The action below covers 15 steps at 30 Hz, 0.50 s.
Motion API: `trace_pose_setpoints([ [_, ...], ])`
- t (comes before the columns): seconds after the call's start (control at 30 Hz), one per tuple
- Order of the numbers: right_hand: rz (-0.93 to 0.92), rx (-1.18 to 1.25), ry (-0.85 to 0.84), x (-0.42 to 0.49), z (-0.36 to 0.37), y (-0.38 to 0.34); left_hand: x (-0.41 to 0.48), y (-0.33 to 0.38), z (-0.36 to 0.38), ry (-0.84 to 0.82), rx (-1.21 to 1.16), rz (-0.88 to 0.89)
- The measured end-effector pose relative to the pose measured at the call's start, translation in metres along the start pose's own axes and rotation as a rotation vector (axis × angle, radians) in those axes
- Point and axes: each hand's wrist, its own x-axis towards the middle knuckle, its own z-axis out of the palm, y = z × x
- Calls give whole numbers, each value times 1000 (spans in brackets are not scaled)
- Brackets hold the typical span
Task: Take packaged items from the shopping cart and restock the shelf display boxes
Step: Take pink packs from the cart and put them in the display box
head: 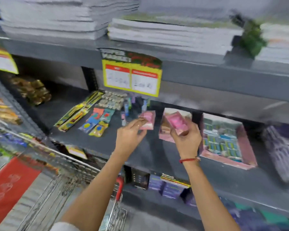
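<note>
Grey shelf (93, 140), both hands raised w/ pink packets, left (129, 136), right (187, 139)

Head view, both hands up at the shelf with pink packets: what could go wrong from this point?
1. The left hand pinches its pink packet only by a corner, so it could slip onto the shelf.
2. The right hand holds a packet in front of the pink display box; a careless push might tip or shift the box.
3. The picture is blurred, so the packets might land in the neighbouring box.
</note>
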Motion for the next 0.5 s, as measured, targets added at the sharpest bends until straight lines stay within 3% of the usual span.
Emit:
trace_pose_setpoints([
  [0.17,137,-129,14,21,-13,25,26,39,43,-191,-6,76],
  [0.23,137,-157,-71,23,-11,34,32,49,55,-328,104,90],
  [0.37,74,-214,-251,24,-13,42,42,45,80,-657,92,-33],
  [0.5,54,-326,-322,34,-15,51,55,35,83,-717,65,-36],
])
